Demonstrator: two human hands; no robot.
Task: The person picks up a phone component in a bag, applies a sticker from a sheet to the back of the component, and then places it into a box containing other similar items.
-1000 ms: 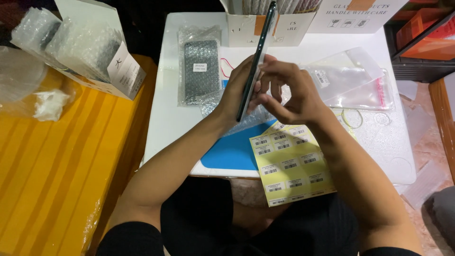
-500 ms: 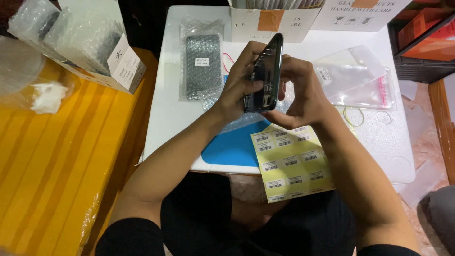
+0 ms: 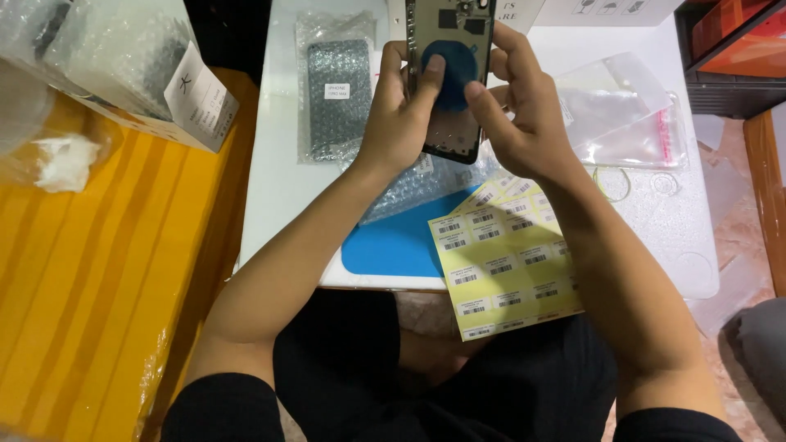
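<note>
Being gripped upright by both hands, left hand and right hand, a phone back housing is being held above the bench, label sheet at 6 o'clock.

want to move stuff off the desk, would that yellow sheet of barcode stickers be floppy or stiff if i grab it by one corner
Probably floppy: the yellow sticker sheet looks thin and already hangs past the edge of the white table over the lap. It is likely very light, so a nudge from the right hand or its forearm above it could slide it off. Its backing may be slick, though that cannot be seen.
</note>
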